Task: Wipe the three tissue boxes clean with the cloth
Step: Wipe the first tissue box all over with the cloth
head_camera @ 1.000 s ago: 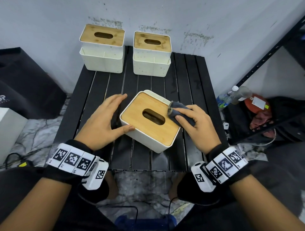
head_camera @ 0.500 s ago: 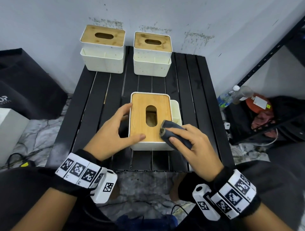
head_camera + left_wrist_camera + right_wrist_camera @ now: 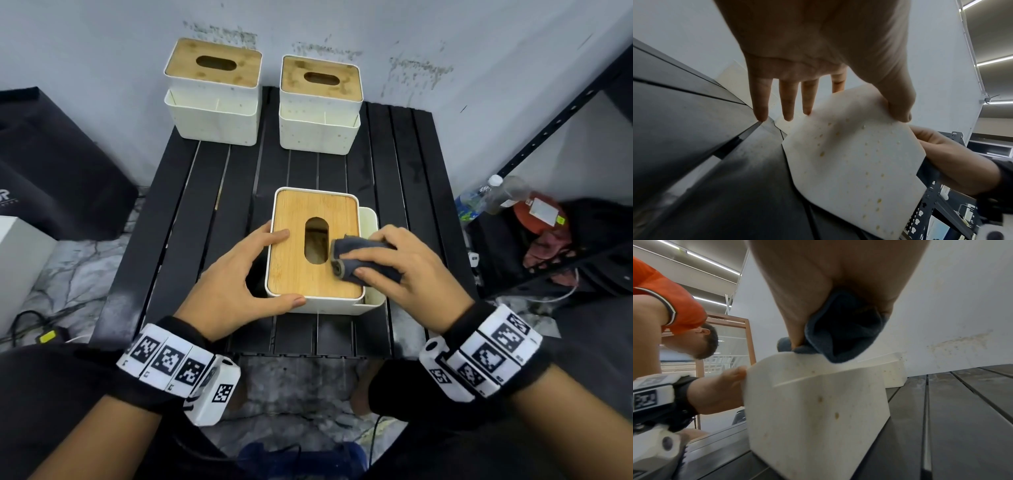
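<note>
here, the right hand (image 3: 407, 270) bunches a dark grey cloth (image 3: 359, 262) under curled fingers and thumb, pressing it onto the wooden lid of the nearest tissue box (image 3: 294, 260) just beside the oval slot. the left hand (image 3: 233, 284) spans the box's opposite corner — fingers straight along the far side, thumb against the near white wall, which shows yellowish specks. beyond both hands, well apart from them, two more tissue boxes (image 3: 214, 92) (image 3: 320, 102) stand side by side at the far edge of the black slatted table (image 3: 394, 171).
</note>
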